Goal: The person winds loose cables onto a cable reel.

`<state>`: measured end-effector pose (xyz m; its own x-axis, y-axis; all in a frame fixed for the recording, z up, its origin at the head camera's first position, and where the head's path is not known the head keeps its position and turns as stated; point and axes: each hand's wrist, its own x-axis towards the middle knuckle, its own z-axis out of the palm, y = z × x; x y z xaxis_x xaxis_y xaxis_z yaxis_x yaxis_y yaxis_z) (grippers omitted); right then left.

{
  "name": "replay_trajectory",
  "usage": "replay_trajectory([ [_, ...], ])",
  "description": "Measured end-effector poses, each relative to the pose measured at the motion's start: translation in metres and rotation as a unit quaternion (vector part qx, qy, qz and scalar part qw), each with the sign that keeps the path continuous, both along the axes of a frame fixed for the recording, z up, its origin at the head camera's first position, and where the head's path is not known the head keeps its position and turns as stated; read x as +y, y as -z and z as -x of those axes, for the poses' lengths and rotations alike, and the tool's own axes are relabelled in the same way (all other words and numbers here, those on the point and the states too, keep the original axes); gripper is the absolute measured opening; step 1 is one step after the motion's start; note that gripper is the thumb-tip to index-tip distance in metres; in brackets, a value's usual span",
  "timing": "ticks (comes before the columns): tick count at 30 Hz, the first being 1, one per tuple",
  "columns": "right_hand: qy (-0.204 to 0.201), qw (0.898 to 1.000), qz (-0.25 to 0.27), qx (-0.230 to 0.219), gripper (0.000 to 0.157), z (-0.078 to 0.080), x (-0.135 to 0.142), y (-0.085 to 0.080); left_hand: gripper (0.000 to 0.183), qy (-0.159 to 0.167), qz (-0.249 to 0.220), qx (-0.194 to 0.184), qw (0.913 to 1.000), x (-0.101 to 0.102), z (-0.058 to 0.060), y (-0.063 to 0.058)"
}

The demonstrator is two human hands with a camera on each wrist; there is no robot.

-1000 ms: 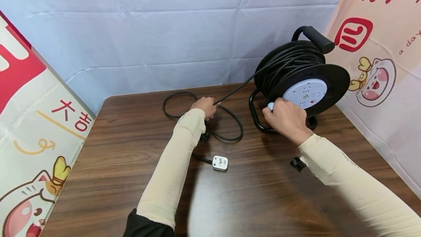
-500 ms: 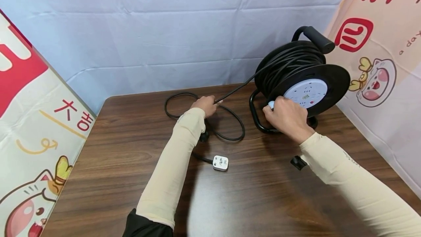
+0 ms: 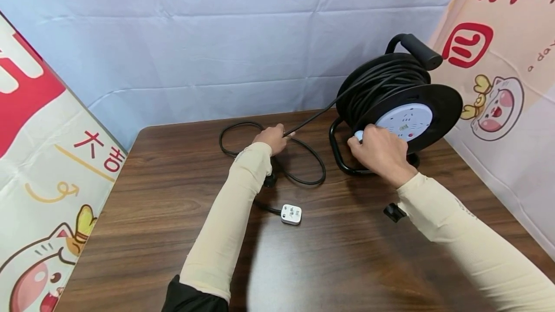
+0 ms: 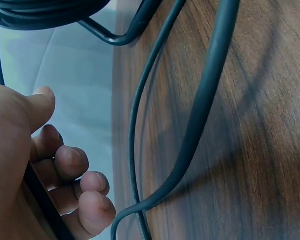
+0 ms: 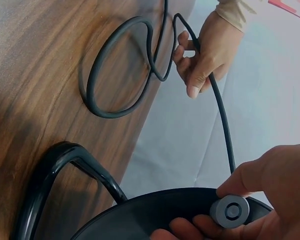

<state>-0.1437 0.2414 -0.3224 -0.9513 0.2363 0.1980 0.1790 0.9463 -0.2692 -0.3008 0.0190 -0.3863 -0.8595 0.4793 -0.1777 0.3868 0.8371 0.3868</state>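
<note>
A black cable reel (image 3: pixel 442 126) stands at the back right of the table, wound with black cable. Its face carries a pale socket panel (image 3: pixel 409 118). My right hand (image 3: pixel 381 152) grips the reel's light grey winding knob (image 5: pixel 230 211), fingers and thumb curled around it. From the reel a length of black cable (image 3: pixel 311 118) runs taut down to my left hand (image 3: pixel 272 139). That hand holds the cable loosely across the palm, its fingers (image 4: pixel 72 162) curled. Beyond it the slack cable lies in loops, ending at a white plug (image 3: pixel 291 214) near the table's middle.
The reel's black tube stand (image 3: pixel 336 155) rests on the wooden table (image 3: pixel 173 235), and its carrying handle (image 3: pixel 420 52) sticks up behind. A pale cloth (image 3: pixel 208 52) hangs along the back edge, with printed banners (image 3: pixel 496 85) at both sides.
The slack cable loops have slid slightly to the right. Both hands keep their holds almost in place, and the reel shows no clear turning.
</note>
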Motion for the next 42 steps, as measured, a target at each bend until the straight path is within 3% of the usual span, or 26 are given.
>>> replay_trajectory([
  [33, 0.003, 1.000, -0.002, 0.016, 0.034, 0.003, 0.000, -0.013, 0.045, 0.004, 0.040, 0.008, 0.9992, -0.015, 0.007, 0.012],
  [42, 0.000, 0.999, -0.007, 0.032, 0.030, 0.004, 0.001, -0.015, 0.039, 0.005, 0.067, 0.049, 0.9966, -0.017, 0.008, 0.010],
])
